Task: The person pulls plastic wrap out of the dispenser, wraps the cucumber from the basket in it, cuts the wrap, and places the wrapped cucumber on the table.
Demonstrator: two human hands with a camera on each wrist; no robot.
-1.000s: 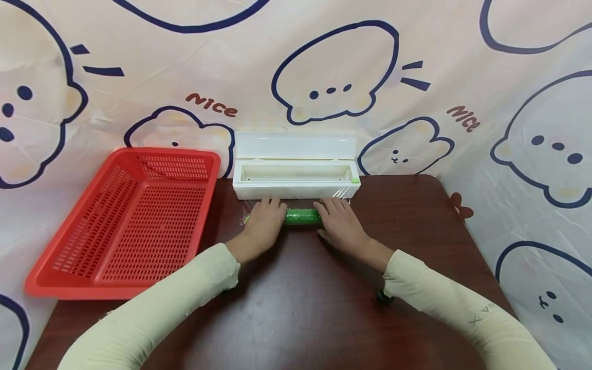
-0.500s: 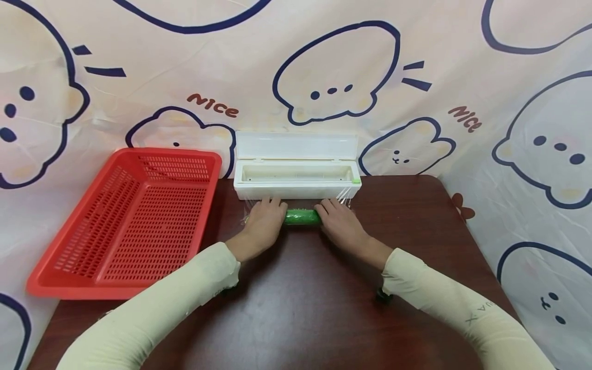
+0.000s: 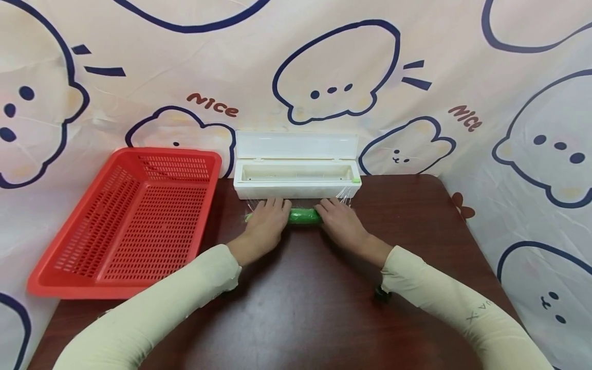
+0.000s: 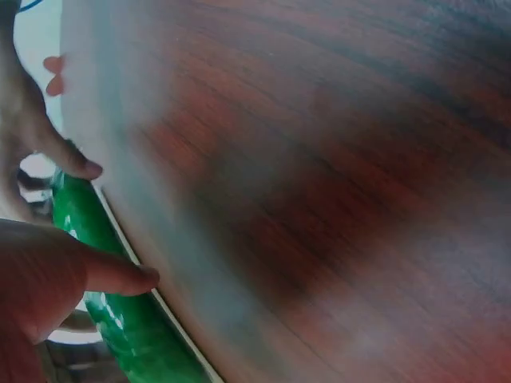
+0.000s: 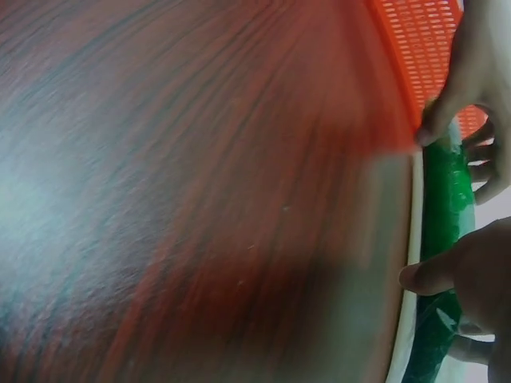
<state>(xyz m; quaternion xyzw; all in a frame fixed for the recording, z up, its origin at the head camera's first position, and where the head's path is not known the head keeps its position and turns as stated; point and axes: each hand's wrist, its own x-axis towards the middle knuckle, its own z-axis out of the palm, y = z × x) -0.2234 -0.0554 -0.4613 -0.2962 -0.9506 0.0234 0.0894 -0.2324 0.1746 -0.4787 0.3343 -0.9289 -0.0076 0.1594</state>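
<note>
Cucumber, deep green and glossy, its skin shining in bright flecks under what looks like clear film; the film's creases glint between the right hand and the white box behind. A paler, yellowish tip peeks out at the left end, while the right end is hidden from me by the fingers.

Both forearms, in pale sleeves, come in from the near corners and slant inward, so the hands meet the cucumber from above, backs up. The left hand grips the left part, thumb along the near side and fingers bent over the far side. The right hand grasps the right part the same way, leaving a short green stretch showing between them.

Its long axis runs left to right, parallel to the box's long front, with the yellowish tip pointing left toward the red basket. It lies just to the near side of the box, over the far half of the dark wooden table. Whether it touches the tabletop, I can't tell.
</note>
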